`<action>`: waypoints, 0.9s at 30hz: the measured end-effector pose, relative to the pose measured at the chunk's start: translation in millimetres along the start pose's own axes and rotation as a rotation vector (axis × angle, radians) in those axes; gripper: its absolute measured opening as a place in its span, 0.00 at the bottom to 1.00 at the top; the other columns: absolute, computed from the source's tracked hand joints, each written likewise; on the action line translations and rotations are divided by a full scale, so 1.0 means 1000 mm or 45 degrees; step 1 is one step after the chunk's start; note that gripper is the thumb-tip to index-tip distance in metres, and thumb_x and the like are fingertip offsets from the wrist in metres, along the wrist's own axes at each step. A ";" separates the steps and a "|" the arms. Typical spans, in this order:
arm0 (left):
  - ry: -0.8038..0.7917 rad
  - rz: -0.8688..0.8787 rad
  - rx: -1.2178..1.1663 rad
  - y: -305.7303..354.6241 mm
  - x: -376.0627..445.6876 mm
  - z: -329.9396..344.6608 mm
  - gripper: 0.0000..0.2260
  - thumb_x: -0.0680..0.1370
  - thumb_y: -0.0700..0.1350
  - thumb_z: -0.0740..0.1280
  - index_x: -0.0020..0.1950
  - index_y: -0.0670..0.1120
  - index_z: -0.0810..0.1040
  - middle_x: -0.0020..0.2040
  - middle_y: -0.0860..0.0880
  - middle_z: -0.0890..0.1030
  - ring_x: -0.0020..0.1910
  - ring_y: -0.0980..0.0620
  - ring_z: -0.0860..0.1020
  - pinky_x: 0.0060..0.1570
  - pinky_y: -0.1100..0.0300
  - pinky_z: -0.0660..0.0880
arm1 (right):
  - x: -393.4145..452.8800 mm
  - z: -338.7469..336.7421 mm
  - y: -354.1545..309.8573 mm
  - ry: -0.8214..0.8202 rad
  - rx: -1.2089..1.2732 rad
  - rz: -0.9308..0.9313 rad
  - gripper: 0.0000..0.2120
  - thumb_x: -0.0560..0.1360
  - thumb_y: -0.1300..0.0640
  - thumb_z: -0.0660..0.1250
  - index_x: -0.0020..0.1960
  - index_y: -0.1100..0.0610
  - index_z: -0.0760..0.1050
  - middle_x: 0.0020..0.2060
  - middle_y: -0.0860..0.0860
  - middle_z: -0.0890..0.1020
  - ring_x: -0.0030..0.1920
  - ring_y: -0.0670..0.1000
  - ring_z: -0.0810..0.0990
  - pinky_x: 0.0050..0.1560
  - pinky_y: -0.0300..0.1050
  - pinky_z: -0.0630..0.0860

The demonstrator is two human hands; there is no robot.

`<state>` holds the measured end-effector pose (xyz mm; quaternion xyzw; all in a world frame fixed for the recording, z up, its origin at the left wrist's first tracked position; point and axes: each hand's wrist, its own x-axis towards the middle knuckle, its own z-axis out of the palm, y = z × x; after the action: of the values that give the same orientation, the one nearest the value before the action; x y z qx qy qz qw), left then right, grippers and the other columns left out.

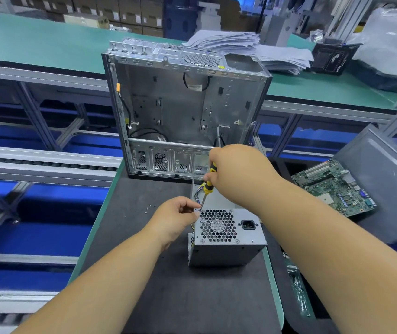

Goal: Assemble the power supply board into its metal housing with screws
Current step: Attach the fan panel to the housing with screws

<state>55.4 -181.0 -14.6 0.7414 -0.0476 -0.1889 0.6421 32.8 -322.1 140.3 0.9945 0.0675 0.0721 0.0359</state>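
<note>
A grey metal power supply housing (pixel 226 251) stands on the black mat, its fan grille and power socket facing up. My right hand (pixel 238 172) grips a yellow-and-black screwdriver (pixel 209 182), whose tip meets the housing's top left corner. My left hand (pixel 175 218) pinches at that same corner, beside the tip; a screw there is too small to make out. Coloured wires (pixel 198 192) come out behind the housing. A few loose screws (pixel 150 208) lie on the mat to the left.
An open empty computer case (pixel 183 104) stands upright behind the housing. A green motherboard (pixel 334 186) lies on a grey tray (pixel 385 179) at the right. Stacked papers (pixel 252 47) sit on the green bench behind. A roller conveyor (pixel 43 162) runs along the left.
</note>
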 end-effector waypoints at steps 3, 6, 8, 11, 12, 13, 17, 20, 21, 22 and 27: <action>-0.016 0.014 -0.012 0.000 0.000 0.000 0.06 0.75 0.37 0.72 0.47 0.48 0.82 0.38 0.52 0.79 0.38 0.58 0.76 0.42 0.71 0.73 | -0.003 0.004 0.000 0.068 0.039 -0.008 0.14 0.79 0.45 0.63 0.44 0.53 0.65 0.31 0.46 0.67 0.33 0.49 0.67 0.29 0.45 0.58; -0.041 0.036 -0.011 -0.001 0.000 -0.001 0.06 0.75 0.37 0.71 0.46 0.49 0.82 0.40 0.51 0.80 0.41 0.55 0.78 0.47 0.66 0.75 | -0.013 0.008 0.012 0.088 0.214 0.072 0.12 0.78 0.46 0.63 0.44 0.53 0.67 0.32 0.46 0.71 0.33 0.48 0.70 0.28 0.43 0.60; -0.052 0.031 0.013 -0.002 -0.001 -0.001 0.07 0.76 0.38 0.70 0.45 0.51 0.82 0.43 0.48 0.82 0.44 0.52 0.78 0.55 0.56 0.76 | -0.023 0.011 0.029 0.083 0.437 0.254 0.10 0.76 0.45 0.65 0.44 0.51 0.71 0.33 0.47 0.77 0.35 0.49 0.75 0.31 0.43 0.66; -0.054 0.026 0.062 -0.004 0.000 0.000 0.07 0.76 0.41 0.69 0.43 0.54 0.82 0.46 0.45 0.82 0.44 0.51 0.78 0.58 0.49 0.76 | -0.043 0.023 0.059 0.154 1.090 0.656 0.06 0.74 0.51 0.68 0.41 0.52 0.75 0.34 0.50 0.84 0.35 0.50 0.83 0.38 0.46 0.76; -0.046 0.031 0.082 -0.005 0.000 0.001 0.06 0.76 0.43 0.69 0.43 0.55 0.81 0.45 0.47 0.82 0.43 0.52 0.78 0.57 0.49 0.76 | -0.051 0.030 0.069 0.150 1.300 0.762 0.06 0.74 0.54 0.68 0.41 0.55 0.75 0.34 0.51 0.85 0.34 0.50 0.83 0.37 0.45 0.76; -0.031 0.038 0.101 -0.005 0.001 0.003 0.05 0.75 0.45 0.69 0.43 0.55 0.81 0.42 0.50 0.81 0.41 0.53 0.77 0.56 0.49 0.77 | -0.059 0.039 0.079 0.141 1.470 0.850 0.05 0.75 0.57 0.67 0.41 0.57 0.76 0.34 0.53 0.85 0.33 0.50 0.81 0.35 0.44 0.75; 0.036 0.035 0.168 -0.004 0.005 0.008 0.05 0.76 0.49 0.68 0.40 0.54 0.80 0.37 0.55 0.80 0.40 0.52 0.76 0.53 0.48 0.77 | -0.092 0.082 0.107 0.060 1.678 1.108 0.09 0.72 0.61 0.71 0.33 0.57 0.78 0.28 0.56 0.78 0.34 0.52 0.71 0.35 0.45 0.64; 0.086 -0.006 0.176 -0.002 0.008 0.012 0.08 0.76 0.45 0.68 0.37 0.53 0.79 0.37 0.53 0.80 0.39 0.51 0.76 0.50 0.49 0.77 | -0.114 0.120 0.114 0.015 1.718 1.176 0.12 0.72 0.65 0.71 0.34 0.56 0.72 0.22 0.47 0.72 0.28 0.49 0.67 0.30 0.43 0.60; 0.103 -0.020 0.173 -0.002 0.009 0.013 0.08 0.76 0.45 0.68 0.37 0.52 0.79 0.37 0.52 0.80 0.39 0.51 0.76 0.49 0.50 0.76 | -0.119 0.131 0.114 0.022 1.682 1.200 0.11 0.71 0.67 0.71 0.35 0.57 0.72 0.24 0.48 0.73 0.28 0.49 0.68 0.30 0.42 0.61; 0.116 -0.033 0.167 -0.002 0.010 0.014 0.07 0.76 0.44 0.69 0.38 0.51 0.79 0.37 0.51 0.80 0.39 0.50 0.76 0.48 0.51 0.76 | -0.124 0.143 0.114 0.025 1.614 1.228 0.10 0.71 0.67 0.72 0.37 0.57 0.73 0.26 0.50 0.75 0.29 0.50 0.70 0.30 0.41 0.63; 0.140 -0.098 0.050 -0.003 0.010 0.018 0.05 0.78 0.40 0.68 0.42 0.46 0.80 0.35 0.53 0.81 0.35 0.55 0.77 0.40 0.61 0.75 | -0.141 0.189 0.115 -0.186 1.145 1.231 0.07 0.71 0.59 0.71 0.46 0.53 0.74 0.41 0.53 0.83 0.36 0.51 0.82 0.32 0.38 0.75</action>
<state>58.1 -200.0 -21.4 0.7645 0.0124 -0.1715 0.6213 -63.0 -466.9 -56.1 0.8332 -0.3656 -0.0228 -0.4143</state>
